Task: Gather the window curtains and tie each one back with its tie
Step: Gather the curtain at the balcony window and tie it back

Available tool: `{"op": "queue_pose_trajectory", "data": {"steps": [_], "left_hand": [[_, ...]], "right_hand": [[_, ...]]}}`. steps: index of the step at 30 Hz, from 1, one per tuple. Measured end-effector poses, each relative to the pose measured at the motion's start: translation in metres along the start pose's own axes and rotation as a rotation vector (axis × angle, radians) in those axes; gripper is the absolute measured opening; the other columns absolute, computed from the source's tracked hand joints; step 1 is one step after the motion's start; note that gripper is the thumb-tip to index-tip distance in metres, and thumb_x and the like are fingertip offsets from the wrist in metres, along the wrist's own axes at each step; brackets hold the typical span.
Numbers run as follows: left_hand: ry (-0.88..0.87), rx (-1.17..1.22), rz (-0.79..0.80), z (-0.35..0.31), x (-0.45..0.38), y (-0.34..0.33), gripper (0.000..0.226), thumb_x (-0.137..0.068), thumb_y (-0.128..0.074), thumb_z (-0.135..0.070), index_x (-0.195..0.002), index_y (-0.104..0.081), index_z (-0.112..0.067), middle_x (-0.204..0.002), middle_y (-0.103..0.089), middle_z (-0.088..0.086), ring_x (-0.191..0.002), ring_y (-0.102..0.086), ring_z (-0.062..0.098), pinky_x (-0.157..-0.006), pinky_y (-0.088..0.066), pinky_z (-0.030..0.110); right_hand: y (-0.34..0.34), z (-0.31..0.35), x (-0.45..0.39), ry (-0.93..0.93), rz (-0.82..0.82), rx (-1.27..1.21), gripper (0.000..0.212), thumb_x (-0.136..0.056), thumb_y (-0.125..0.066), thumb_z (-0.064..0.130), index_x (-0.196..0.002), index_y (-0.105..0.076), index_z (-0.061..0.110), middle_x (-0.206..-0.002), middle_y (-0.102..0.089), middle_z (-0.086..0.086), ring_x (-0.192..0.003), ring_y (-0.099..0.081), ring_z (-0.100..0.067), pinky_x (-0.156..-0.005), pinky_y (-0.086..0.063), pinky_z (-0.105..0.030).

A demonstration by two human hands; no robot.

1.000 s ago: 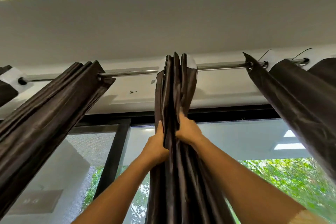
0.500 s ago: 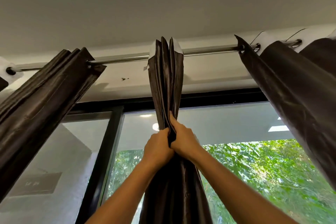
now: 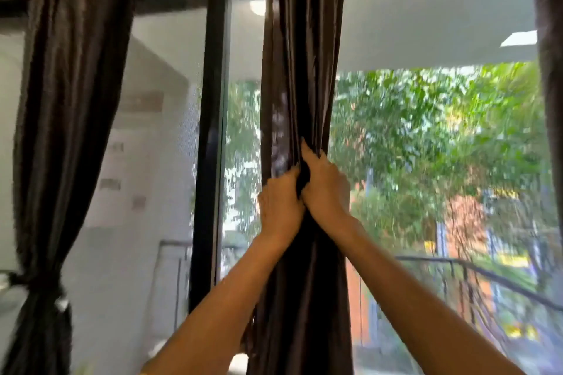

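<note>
dark brown satiny cloth, the middle curtain [image 3: 300, 70] hangs in a gathered column down the centre of the window [image 3: 426, 137], well apart from the left curtain [image 3: 73, 100], which is already cinched by its tie [image 3: 45, 286] near the window's lower left corner. it looks soft, slick and light, likely to slide and fan out unless bunched firmly around the whole bundle. the left hand [image 3: 278, 207] and right hand [image 3: 324, 189] hold it side by side, each grip wrapped tight on the folds. compared with half a second ago, both hands sit much lower on the cloth, and the rod is out of view.
</note>
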State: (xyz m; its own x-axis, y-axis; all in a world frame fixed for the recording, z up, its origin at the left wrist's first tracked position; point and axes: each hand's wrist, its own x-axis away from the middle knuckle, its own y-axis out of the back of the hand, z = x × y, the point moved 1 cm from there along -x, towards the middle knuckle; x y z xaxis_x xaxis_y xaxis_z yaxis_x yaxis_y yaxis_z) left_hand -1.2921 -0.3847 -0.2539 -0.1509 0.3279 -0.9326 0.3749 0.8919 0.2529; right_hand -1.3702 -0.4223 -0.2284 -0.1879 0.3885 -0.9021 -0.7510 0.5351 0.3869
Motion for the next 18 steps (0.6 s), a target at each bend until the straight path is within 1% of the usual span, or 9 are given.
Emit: {"op": "queue_pose_trajectory", "data": {"steps": [2,4,6,8,10,12,14,16,18], "left_hand": [[0.010,0.006,0.042,0.007,0.026,-0.004,0.033,-0.084,-0.053,-0.007,-0.116,-0.060,-0.012,-0.092,-0.070,0.015,-0.085,-0.064,0.038,-0.065,-0.048,0.042],[-0.001,0.016,0.073,0.013,0.051,-0.010,0.037,-0.085,-0.052,-0.008,-0.122,-0.057,-0.012,-0.096,-0.070,0.014,-0.088,-0.065,0.037,-0.066,-0.050,0.044],[-0.025,0.021,0.078,0.004,0.079,-0.025,0.046,-0.087,-0.050,-0.006,-0.132,-0.051,-0.013,-0.108,-0.068,0.013,-0.095,-0.064,0.034,-0.070,-0.050,0.042],[-0.029,0.021,0.111,0.003,0.101,-0.033,0.051,-0.091,-0.047,-0.005,-0.141,-0.042,-0.014,-0.125,-0.061,0.014,-0.105,-0.062,0.030,-0.077,-0.050,0.040],[-0.007,0.014,0.160,0.009,0.120,-0.034,0.051,-0.096,-0.044,-0.007,-0.145,-0.035,-0.014,-0.140,-0.050,0.011,-0.117,-0.057,0.025,-0.087,-0.050,0.040],[0.017,0.022,0.217,0.027,0.135,-0.026,0.051,-0.098,-0.043,-0.010,-0.147,-0.032,-0.015,-0.148,-0.041,0.008,-0.124,-0.052,0.023,-0.092,-0.048,0.040],[0.029,0.038,0.246,0.035,0.152,-0.021,0.050,-0.098,-0.044,-0.010,-0.147,-0.032,-0.013,-0.151,-0.035,0.009,-0.129,-0.048,0.023,-0.097,-0.046,0.038],[0.044,0.043,0.271,0.041,0.171,-0.016,0.050,-0.097,-0.046,-0.009,-0.145,-0.035,-0.010,-0.152,-0.031,0.012,-0.130,-0.047,0.026,-0.101,-0.044,0.036],[0.040,0.038,0.284,0.046,0.189,-0.011,0.048,-0.094,-0.049,-0.007,-0.142,-0.041,-0.005,-0.150,-0.033,0.017,-0.127,-0.050,0.030,-0.100,-0.046,0.036]], "right_hand": [[-0.011,-0.003,0.030,-0.018,0.011,0.012,0.086,-0.079,-0.048,-0.007,-0.150,-0.022,0.034,-0.143,-0.046,-0.007,-0.101,-0.062,-0.031,-0.066,-0.044,-0.033],[-0.019,-0.007,0.056,-0.023,-0.003,0.016,0.084,-0.079,-0.046,-0.008,-0.149,-0.025,0.033,-0.143,-0.046,-0.006,-0.094,-0.063,-0.031,-0.060,-0.040,-0.030],[-0.020,-0.024,0.083,-0.028,-0.069,0.015,0.077,-0.081,-0.046,-0.009,-0.147,-0.032,0.028,-0.136,-0.054,-0.008,-0.090,-0.065,-0.031,-0.058,-0.037,-0.027],[-0.024,-0.032,0.104,-0.040,-0.103,0.007,0.068,-0.082,-0.048,-0.009,-0.143,-0.042,0.021,-0.128,-0.060,-0.009,-0.087,-0.066,-0.030,-0.057,-0.036,-0.026],[-0.033,-0.033,0.127,-0.076,-0.073,-0.004,0.063,-0.082,-0.049,-0.010,-0.139,-0.048,0.016,-0.126,-0.062,-0.008,-0.086,-0.067,-0.029,-0.056,-0.038,-0.025],[-0.046,-0.018,0.145,-0.132,-0.061,-0.018,0.061,-0.082,-0.049,-0.011,-0.137,-0.051,0.015,-0.126,-0.063,-0.008,-0.090,-0.067,-0.029,-0.059,-0.042,-0.027],[-0.052,-0.011,0.165,-0.181,-0.059,-0.031,0.060,-0.082,-0.049,-0.011,-0.136,-0.053,0.015,-0.126,-0.063,-0.009,-0.091,-0.067,-0.030,-0.063,-0.047,-0.029],[-0.060,-0.005,0.186,-0.228,-0.060,-0.045,0.060,-0.080,-0.050,-0.011,-0.134,-0.055,0.016,-0.122,-0.066,-0.010,-0.089,-0.067,-0.031,-0.065,-0.050,-0.032],[-0.065,-0.003,0.208,-0.271,-0.072,-0.060,0.056,-0.081,-0.054,-0.009,-0.130,-0.058,0.017,-0.115,-0.068,-0.011,-0.089,-0.068,-0.031,-0.067,-0.050,-0.030]]}}
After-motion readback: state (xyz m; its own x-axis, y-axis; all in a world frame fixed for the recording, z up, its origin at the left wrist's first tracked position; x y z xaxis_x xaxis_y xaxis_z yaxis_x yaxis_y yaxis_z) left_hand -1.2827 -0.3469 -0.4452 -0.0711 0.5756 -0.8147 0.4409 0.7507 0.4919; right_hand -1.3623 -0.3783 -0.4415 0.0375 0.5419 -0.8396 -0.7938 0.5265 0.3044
